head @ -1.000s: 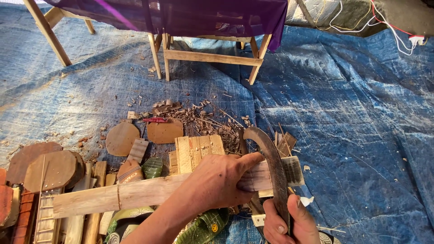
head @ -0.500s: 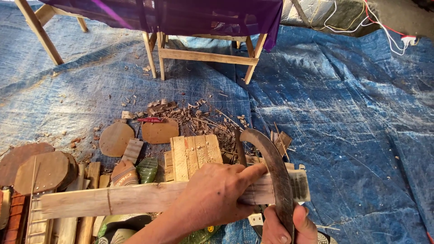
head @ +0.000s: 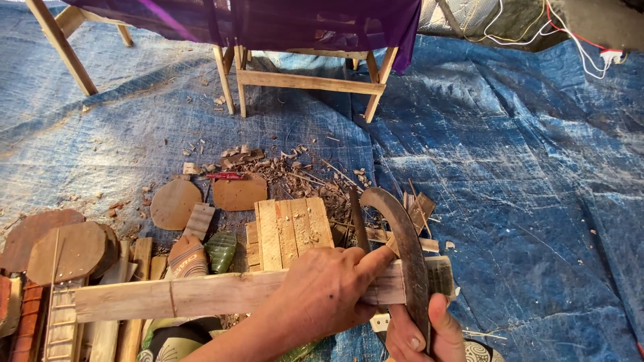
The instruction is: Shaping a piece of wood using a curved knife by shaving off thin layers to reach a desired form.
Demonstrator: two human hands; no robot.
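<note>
Behind the left hand (head: 329, 295) gripping a plank (head: 201, 295) and right hand (head: 419, 332) clutching a sickle (head: 406, 251), wood chips (head: 282, 167) litter the tarp (head: 523, 201).

Blue tarp (head: 510, 201) underfoot, wooden trestle legs (head: 305, 80) under purple cloth (head: 268, 20), slatted wooden block (head: 288, 224), round brown wooden discs (head: 67, 251), wood chips (head: 282, 167).

I'm looking at a makeshift woodworking spot on the ground: a blue tarp (head: 510, 201) underfoot, wood chips (head: 282, 164) scattered beyond my left hand (head: 329, 295), cut boards (head: 288, 231) and rounded pieces (head: 67, 251) to its left, a rough wooden frame (head: 302, 80) farther ahead.
</note>
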